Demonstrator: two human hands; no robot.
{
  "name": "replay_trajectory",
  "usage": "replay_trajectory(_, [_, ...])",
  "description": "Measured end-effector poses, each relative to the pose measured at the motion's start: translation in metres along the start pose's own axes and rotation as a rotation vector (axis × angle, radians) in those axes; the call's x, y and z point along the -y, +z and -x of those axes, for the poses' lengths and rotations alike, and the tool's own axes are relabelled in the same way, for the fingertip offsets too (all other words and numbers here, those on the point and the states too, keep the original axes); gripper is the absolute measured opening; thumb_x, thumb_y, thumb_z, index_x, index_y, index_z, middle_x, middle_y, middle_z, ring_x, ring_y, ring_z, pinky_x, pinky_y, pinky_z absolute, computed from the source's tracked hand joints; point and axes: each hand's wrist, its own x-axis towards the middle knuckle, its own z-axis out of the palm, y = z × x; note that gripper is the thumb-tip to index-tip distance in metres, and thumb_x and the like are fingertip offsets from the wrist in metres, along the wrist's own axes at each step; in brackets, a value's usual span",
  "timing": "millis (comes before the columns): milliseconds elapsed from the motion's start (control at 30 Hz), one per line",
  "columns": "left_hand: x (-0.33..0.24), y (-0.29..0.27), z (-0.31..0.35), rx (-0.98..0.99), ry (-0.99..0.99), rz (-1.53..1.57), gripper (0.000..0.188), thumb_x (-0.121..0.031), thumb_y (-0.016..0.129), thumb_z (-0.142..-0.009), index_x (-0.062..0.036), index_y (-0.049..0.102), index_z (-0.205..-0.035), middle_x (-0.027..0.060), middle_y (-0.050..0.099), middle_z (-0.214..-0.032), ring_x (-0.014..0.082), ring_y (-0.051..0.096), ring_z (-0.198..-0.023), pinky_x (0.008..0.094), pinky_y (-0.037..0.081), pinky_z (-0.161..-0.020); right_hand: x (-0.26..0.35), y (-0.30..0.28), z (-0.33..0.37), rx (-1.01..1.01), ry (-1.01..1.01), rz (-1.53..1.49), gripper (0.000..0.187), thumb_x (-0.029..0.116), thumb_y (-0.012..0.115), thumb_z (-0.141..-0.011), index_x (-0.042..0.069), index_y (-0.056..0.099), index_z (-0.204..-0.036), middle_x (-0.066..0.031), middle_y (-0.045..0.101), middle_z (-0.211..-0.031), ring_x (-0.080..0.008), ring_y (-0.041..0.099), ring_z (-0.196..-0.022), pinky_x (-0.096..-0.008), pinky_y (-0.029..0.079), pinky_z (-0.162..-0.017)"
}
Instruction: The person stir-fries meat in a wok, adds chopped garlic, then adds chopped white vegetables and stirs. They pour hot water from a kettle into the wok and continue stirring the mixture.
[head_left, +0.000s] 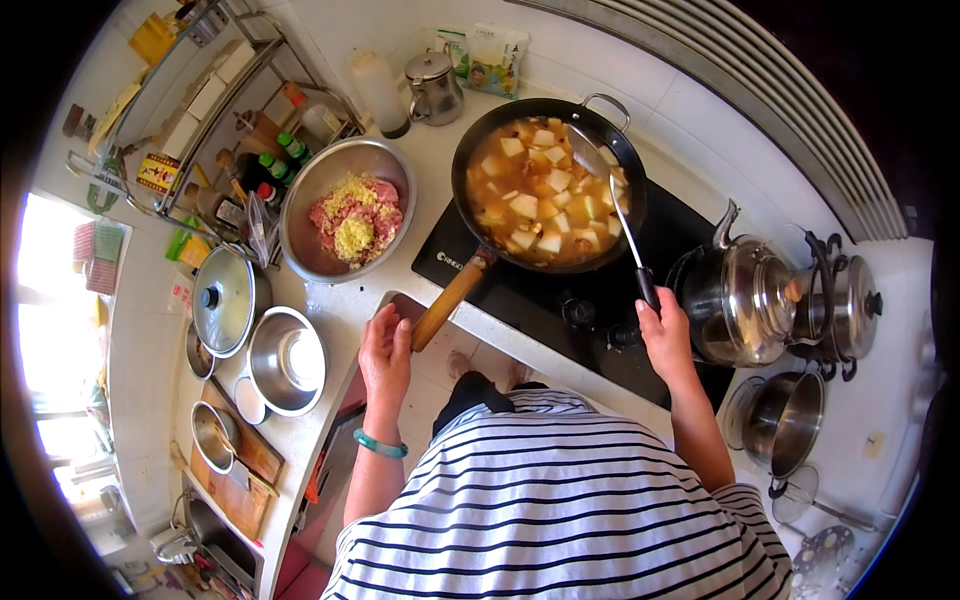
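Observation:
My right hand (664, 326) is closed around the black handle of a metal spatula (625, 222). Its broad head rests in a black wok (641, 165) on the hob, partly under brown broth with white cubed pieces (524, 205). My left hand (384, 352), a green bangle on its wrist, is beside the end of the wok's wooden handle (447, 303). Its fingers are loosely curled and apart, not wrapped round the handle; whether the thumb touches it I cannot tell. Left of the wok, a steel bowl (300, 225) holds raw meat topped with chopped yellowish bits (355, 222).
A steel kettle (745, 300) and a lidded pot (858, 305) stand right of the black hob (535, 318). On the left are a lidded pan (228, 300), an empty steel bowl (275, 350), a cutting board (235, 500) and a bottle rack (250, 85). A metal jug (432, 90) stands behind.

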Motion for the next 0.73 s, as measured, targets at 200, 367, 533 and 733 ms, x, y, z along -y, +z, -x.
replay_trajectory(200, [0.041,0.005,-0.008,-0.043,0.113,0.108,0.031,-0.017,0.065,-0.093,-0.0026,0.060,-0.120,0.0121,0.063,-0.102,0.0219,0.064,-0.090,0.0309,0.053,-0.078,0.036,-0.026,0.000,-0.014,0.126,-0.201,0.025,0.021,0.059,-0.095,0.006,0.054,-0.115,-0.0013,0.051,-0.070,-0.0130,0.050,-0.061,-0.0309,0.043,-0.056])
replay_trajectory(367, [0.013,-0.023,-0.014,0.075,0.124,0.001,0.031,-0.013,0.062,-0.094,-0.0018,0.059,-0.123,0.0097,0.063,-0.104,0.0155,0.061,-0.092,0.0287,0.051,-0.081,0.013,0.021,0.023,-0.122,0.069,-0.059,0.023,0.022,0.056,-0.098,0.004,0.053,-0.112,-0.0017,0.050,-0.068,-0.0114,0.045,-0.056,-0.0290,0.040,-0.053])
replay_trajectory(533, [0.069,-0.061,-0.015,-0.003,0.060,0.136,0.033,-0.012,0.065,-0.092,-0.0030,0.059,-0.123,0.0083,0.062,-0.098,0.0154,0.061,-0.084,0.0268,0.051,-0.076,0.021,0.045,0.042,-0.177,0.175,-0.132,0.019,0.022,0.057,-0.097,0.004,0.054,-0.103,-0.0008,0.048,-0.065,-0.0097,0.047,-0.057,-0.0278,0.040,-0.052])
replay_trajectory(733, [0.117,-0.109,-0.026,0.009,0.010,0.224,0.038,-0.011,0.063,-0.093,-0.0050,0.055,-0.130,0.0046,0.062,-0.102,0.0104,0.058,-0.087,0.0247,0.049,-0.079,0.035,0.070,0.047,-0.080,0.330,-0.248,0.024,0.028,0.054,-0.099,0.011,0.053,-0.115,0.0049,0.043,-0.066,-0.0054,0.042,-0.052,-0.0229,0.037,-0.046])
